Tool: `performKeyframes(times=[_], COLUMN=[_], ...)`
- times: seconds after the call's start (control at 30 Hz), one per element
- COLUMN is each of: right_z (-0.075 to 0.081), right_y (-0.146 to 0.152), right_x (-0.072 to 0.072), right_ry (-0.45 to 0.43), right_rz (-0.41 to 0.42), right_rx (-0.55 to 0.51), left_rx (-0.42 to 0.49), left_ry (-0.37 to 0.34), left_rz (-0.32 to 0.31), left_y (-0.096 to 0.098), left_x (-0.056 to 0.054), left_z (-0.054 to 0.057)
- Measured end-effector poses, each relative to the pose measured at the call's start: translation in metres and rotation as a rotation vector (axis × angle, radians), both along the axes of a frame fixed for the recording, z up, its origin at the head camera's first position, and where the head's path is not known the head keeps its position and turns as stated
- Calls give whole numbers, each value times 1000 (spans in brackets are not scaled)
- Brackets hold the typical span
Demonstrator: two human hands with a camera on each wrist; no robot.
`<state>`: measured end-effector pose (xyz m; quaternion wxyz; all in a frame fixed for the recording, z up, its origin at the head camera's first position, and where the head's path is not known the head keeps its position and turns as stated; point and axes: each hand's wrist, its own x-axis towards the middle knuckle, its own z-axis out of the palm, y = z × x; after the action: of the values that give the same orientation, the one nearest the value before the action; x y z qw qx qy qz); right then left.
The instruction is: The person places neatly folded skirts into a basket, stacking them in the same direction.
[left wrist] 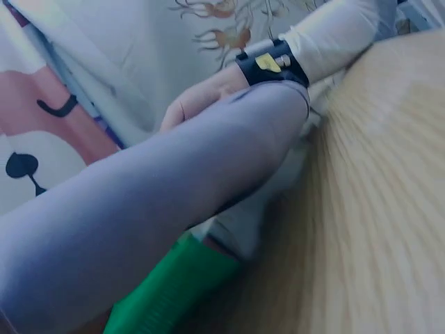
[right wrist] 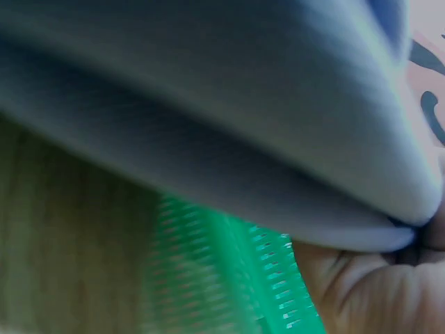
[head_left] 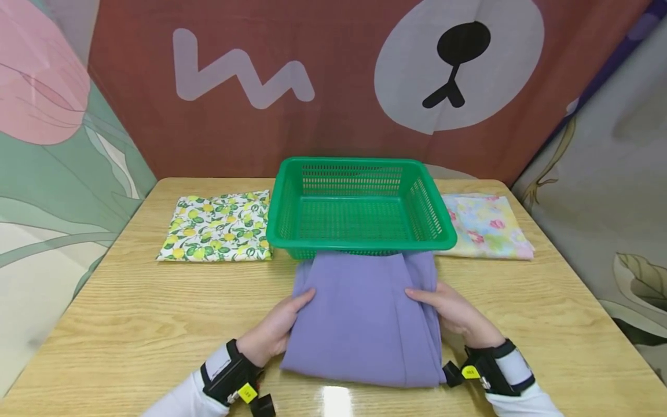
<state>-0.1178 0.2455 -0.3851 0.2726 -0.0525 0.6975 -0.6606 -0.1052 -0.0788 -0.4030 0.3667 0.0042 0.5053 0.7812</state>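
Note:
Both hands hold a folded purple cloth (head_left: pixel 359 318) by its two sides, in front of the green basket. The left hand (head_left: pixel 276 327) grips the left side, thumb on top and the other fingers hidden beneath. On the right side the right hand (head_left: pixel 458 310) grips likewise, its thumb over the upper face. In the left wrist view the cloth (left wrist: pixel 139 202) is off the table, wood showing below it. Close up in the right wrist view, folded layers of the cloth (right wrist: pixel 243 97) meet at the right hand (right wrist: pixel 382 292).
A green plastic basket (head_left: pixel 362 246) with slotted walls stands at the table's (head_left: pixel 130 324) back middle. Left of it lies a folded lemon-print cloth (head_left: pixel 219 226); right of it, a folded pastel floral cloth (head_left: pixel 487 226), partly behind the basket. A printed curtain (head_left: pixel 333 127) hangs behind.

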Motion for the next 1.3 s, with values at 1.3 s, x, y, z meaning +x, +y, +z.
performKeyframes(times=[1.3], right_z=[69], right_y=[-15], right_x=[14], right_ry=[305], right_rz=[-101], right_rx=[100], left_rx=[-254], left_ry=[324], left_rz=[97], left_y=[-16], left_x=[10], left_z=[70])
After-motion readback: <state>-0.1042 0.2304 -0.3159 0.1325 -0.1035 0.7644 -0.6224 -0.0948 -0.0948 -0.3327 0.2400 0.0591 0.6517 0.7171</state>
